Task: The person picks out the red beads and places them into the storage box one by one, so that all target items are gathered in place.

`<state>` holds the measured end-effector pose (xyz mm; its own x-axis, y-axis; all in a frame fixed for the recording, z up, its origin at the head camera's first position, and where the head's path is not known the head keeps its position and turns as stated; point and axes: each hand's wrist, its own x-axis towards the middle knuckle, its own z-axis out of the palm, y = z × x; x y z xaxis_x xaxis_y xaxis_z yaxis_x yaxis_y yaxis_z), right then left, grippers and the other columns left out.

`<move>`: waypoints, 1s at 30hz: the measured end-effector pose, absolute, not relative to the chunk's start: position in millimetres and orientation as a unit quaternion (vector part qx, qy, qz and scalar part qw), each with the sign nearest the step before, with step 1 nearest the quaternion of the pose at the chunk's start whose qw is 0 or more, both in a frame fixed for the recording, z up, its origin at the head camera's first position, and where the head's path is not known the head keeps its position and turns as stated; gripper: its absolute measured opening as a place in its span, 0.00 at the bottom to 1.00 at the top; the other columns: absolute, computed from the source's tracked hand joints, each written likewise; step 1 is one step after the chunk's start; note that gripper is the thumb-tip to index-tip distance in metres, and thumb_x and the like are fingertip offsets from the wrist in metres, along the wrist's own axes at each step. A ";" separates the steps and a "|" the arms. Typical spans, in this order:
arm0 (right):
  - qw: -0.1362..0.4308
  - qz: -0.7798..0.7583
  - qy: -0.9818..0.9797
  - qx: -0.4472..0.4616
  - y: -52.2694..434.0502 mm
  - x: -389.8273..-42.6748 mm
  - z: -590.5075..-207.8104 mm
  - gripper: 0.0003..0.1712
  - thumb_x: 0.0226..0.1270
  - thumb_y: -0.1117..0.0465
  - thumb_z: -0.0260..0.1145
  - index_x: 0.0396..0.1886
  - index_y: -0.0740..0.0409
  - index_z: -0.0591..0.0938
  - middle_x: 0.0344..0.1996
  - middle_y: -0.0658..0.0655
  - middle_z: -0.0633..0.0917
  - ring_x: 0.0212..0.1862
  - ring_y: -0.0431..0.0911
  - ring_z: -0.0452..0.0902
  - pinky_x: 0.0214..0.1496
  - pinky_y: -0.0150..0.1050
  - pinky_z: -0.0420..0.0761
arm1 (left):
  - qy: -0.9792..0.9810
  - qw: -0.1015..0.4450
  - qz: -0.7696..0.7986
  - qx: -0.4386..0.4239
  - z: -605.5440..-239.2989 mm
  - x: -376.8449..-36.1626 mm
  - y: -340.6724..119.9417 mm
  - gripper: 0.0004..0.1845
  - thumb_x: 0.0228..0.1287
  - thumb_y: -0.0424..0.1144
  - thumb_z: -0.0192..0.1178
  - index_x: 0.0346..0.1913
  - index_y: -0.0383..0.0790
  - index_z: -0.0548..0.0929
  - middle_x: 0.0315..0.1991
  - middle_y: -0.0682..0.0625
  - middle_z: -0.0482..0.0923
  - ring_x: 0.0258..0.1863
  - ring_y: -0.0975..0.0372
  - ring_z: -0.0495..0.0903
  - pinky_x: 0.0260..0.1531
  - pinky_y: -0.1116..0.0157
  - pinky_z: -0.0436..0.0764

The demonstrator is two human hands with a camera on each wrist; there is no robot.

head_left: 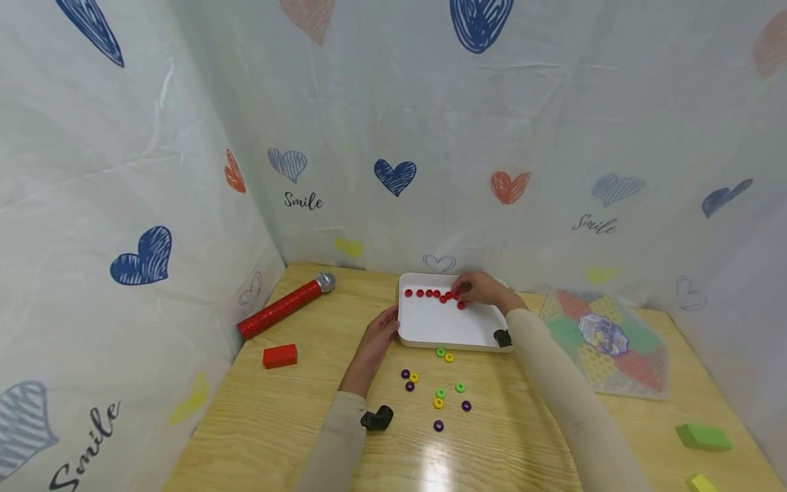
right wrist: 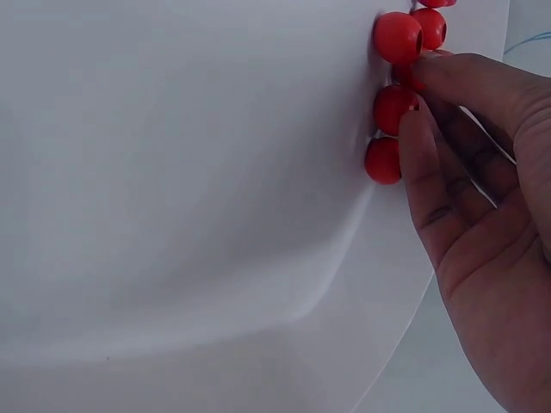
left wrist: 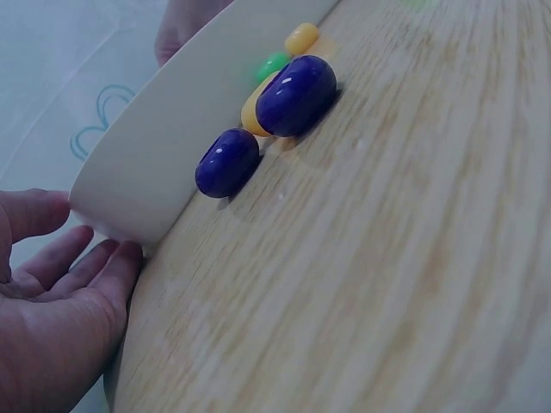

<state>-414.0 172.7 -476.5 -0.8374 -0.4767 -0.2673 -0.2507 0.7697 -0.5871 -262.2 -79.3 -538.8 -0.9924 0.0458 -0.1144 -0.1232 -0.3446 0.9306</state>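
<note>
A white tray lies at the back of the table, with several red beads in an uneven row along its far side. My left hand holds the tray's left edge; in the left wrist view the thumb touches the wall near the rim and the other fingers bear against it lower down. Over the right part of the row, my right hand pinches a red bead between thumb and forefinger. That bead is partly hidden by the fingers, and other red beads lie close around it.
In front of the tray lie loose purple beads, yellow beads and green beads. A red microphone and red block lie left. To the right are a patterned clear bag, a green block and a yellow block.
</note>
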 end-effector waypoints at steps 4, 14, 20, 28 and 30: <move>0.204 -0.271 0.921 -0.189 179.3 -407.6 -475.9 0.11 0.60 0.68 0.68 0.42 0.54 0.84 0.39 0.52 0.85 0.40 0.47 0.78 0.49 0.41 0.82 | 0.570 0.054 0.820 -0.027 -539.7 -259.4 -73.6 0.26 0.71 0.27 0.45 0.71 0.28 0.59 0.71 0.32 0.59 0.71 0.47 0.58 0.70 0.52 0.61; 0.175 -0.278 0.926 -0.186 194.7 -383.5 -458.4 0.16 0.63 0.67 0.65 0.51 0.60 0.82 0.48 0.59 0.82 0.50 0.53 0.75 0.55 0.48 0.79 | 0.570 0.067 0.818 -0.032 -543.2 -254.3 -63.1 0.26 0.72 0.28 0.45 0.71 0.31 0.60 0.71 0.34 0.58 0.72 0.48 0.58 0.70 0.52 0.60; 0.132 -0.282 0.925 -0.219 207.9 -369.1 -456.3 0.18 0.63 0.63 0.68 0.54 0.55 0.82 0.52 0.56 0.82 0.53 0.51 0.77 0.57 0.50 0.78 | 0.578 0.071 0.812 -0.043 -546.5 -253.8 -62.5 0.26 0.72 0.29 0.46 0.71 0.34 0.62 0.71 0.36 0.60 0.72 0.49 0.59 0.70 0.53 0.60; 0.089 -0.314 0.907 -0.267 205.4 -334.3 -437.1 0.18 0.67 0.60 0.64 0.56 0.54 0.80 0.55 0.58 0.81 0.52 0.50 0.78 0.53 0.50 0.80 | 0.588 0.059 0.805 -0.053 -544.1 -261.6 -75.6 0.26 0.72 0.30 0.47 0.71 0.35 0.63 0.71 0.38 0.62 0.71 0.52 0.60 0.70 0.54 0.61; 0.074 -0.325 0.904 -0.266 205.8 -324.9 -432.9 0.17 0.68 0.58 0.63 0.55 0.51 0.81 0.55 0.57 0.81 0.52 0.49 0.78 0.52 0.49 0.81 | 0.584 0.054 0.808 -0.051 -543.1 -266.4 -79.5 0.26 0.72 0.30 0.47 0.71 0.35 0.63 0.71 0.39 0.62 0.71 0.52 0.60 0.70 0.54 0.61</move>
